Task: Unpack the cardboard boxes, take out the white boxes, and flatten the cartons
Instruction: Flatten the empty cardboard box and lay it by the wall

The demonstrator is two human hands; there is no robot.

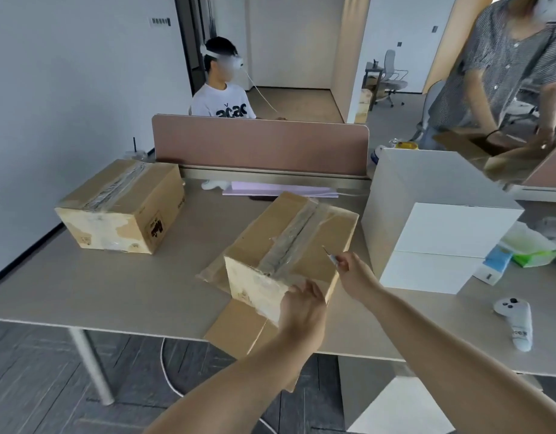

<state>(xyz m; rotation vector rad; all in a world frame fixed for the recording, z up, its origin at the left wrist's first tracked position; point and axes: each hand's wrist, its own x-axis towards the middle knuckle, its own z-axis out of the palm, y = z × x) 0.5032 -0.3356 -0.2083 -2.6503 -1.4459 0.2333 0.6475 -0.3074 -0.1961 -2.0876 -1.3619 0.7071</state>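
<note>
Left hand [301, 303] rests loose-fingered on the near corner of the taped box [289, 233] at the worktop's [113, 283] front edge; right hand [353, 267] pinches a small cutter [331, 256]. Press down firmly, slice shallow along the tape [290, 245], away from your fingers.

Table [113, 292] carries taped carton [120, 205], flattened cardboard [236, 330], white boxes [433, 245], controller [516, 321].

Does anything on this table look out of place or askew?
Yes. The flattened carton hangs past the table's front edge, partly unsupported. The nearer taped cardboard box sits on it, turned askew to that edge, the left hand on its near corner.
</note>
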